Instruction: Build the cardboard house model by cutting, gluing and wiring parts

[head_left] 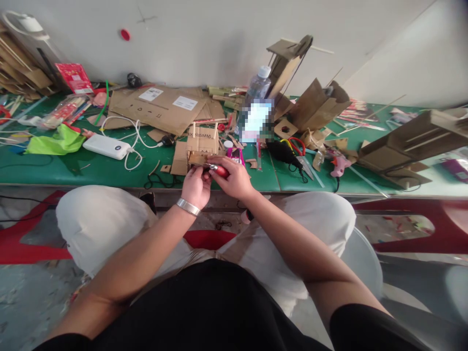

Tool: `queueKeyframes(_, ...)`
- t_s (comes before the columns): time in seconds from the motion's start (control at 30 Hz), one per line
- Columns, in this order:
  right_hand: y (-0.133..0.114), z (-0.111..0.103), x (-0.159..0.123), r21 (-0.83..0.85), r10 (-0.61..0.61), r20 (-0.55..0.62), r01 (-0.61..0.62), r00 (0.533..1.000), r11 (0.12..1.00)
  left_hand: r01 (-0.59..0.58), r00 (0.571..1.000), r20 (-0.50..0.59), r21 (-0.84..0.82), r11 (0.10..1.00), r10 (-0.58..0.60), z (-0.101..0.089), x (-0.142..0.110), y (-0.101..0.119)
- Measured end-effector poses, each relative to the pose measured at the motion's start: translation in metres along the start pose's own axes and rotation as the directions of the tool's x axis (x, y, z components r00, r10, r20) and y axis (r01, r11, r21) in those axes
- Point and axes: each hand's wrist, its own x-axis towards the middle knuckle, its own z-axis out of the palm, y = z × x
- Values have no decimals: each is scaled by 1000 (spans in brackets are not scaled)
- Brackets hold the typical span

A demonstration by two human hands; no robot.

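Observation:
My left hand (196,185), with a metal bracelet on the wrist, is closed on the near edge of a small cardboard model (202,145) standing at the front of the green table (91,169). My right hand (234,179) is closed round a red-handled tool (220,169), whose metal tip touches the model's lower right corner. Both hands meet just above the table's front edge, over my knees.
A white power bank (107,146) with white cable lies to the left, flat cardboard sheets (161,107) behind. A water bottle (257,95), red-handled scissors (298,148), a pink glue gun (338,165) and cardboard structures (405,144) stand to the right. A green cloth (56,141) lies far left.

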Motion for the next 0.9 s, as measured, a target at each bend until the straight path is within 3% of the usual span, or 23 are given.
queueKeyframes(0.23, 1, -2, -2, -11, -3, 11, 3, 1000, 1000, 33, 999, 42, -41, 999, -31, -10, -7, 5)
queueKeyframes(0.5, 9, -6, 2, -67, 14, -5, -15, 1000, 998, 50, 998, 32, 145, 988, -55, -22, -23, -2)
queueKeyframes(0.67, 0, -22, -2, -104, 22, -54, -27, 998, 994, 13, 997, 67, 198, 980, -27, -29, -24, -3)
queueKeyframes(0.9, -19, -49, -19, -157, 146, 179, -118, 973, 980, -127, 986, 133, 253, 959, 96, -38, -27, -1)
